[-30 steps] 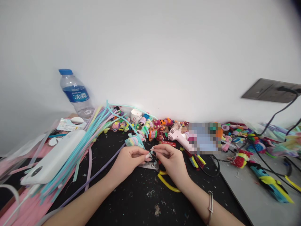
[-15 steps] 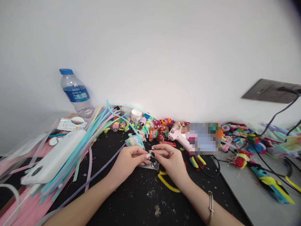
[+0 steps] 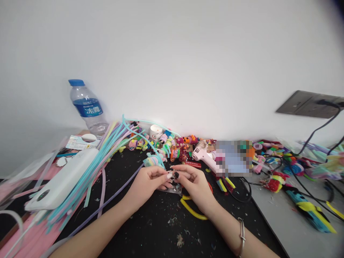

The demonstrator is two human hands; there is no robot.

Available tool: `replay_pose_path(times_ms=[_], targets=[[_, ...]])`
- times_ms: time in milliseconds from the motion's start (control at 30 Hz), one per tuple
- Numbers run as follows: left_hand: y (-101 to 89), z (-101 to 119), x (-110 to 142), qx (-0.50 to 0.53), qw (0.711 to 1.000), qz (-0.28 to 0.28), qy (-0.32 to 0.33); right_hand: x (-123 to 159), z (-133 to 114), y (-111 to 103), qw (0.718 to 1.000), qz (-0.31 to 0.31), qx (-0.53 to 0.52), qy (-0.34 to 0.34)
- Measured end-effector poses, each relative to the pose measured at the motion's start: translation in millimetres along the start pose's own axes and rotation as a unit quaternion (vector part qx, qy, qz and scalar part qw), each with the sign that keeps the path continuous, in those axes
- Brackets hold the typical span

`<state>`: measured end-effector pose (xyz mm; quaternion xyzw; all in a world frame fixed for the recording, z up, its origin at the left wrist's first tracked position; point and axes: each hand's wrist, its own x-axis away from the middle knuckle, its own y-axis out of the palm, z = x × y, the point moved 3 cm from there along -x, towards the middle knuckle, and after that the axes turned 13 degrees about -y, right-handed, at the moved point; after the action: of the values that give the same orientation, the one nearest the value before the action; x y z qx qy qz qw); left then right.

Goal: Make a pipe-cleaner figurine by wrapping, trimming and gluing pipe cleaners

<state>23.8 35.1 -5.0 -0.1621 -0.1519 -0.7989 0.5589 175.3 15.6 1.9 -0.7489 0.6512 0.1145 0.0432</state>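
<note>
My left hand [image 3: 147,182] and my right hand [image 3: 194,183] meet fingertip to fingertip over the black mat [image 3: 150,229] in the middle. Both are pinched together on a tiny piece [image 3: 174,175] between them, too small to name. Under the hands lies a small clear packet [image 3: 172,189] and yellow-handled pliers [image 3: 192,210]. A pastel pipe-cleaner bundle [image 3: 153,161] sits just beyond my left hand. A silver bangle [image 3: 241,234] is on my right wrist.
Long pastel pipe cleaners [image 3: 102,157] fan out at left beside a white power bank [image 3: 60,184] and a water bottle [image 3: 87,107]. Small colourful pipe-cleaner figures [image 3: 172,143] line the wall, with a pink glue gun [image 3: 205,157]. Cables [image 3: 309,179] and more figures lie on the grey surface at right.
The fingers of both hands have shifted slightly around the tiny piece, and my right thumb now shows its dark nail. Everything else is where it was.
</note>
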Motion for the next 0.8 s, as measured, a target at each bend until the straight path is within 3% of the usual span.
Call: replay_pose_path(times_ms=[267,600,800], targets=[[-0.1,0.2,0.6,0.011,1.000,-0.019,0.011,3.8,1.1,-0.5,0.968,-0.045,0.233,-0.085],[-0.9,3.0,-0.2,0.008,0.997,-0.074,0.017,2.7,-0.7,-3.3,0.962,-0.093,0.229,-0.117],[-5.9,2.2,-1.5,0.025,0.995,-0.097,0.026,-1.9,-2.8,-5.2,0.984,-0.103,0.124,-0.076]])
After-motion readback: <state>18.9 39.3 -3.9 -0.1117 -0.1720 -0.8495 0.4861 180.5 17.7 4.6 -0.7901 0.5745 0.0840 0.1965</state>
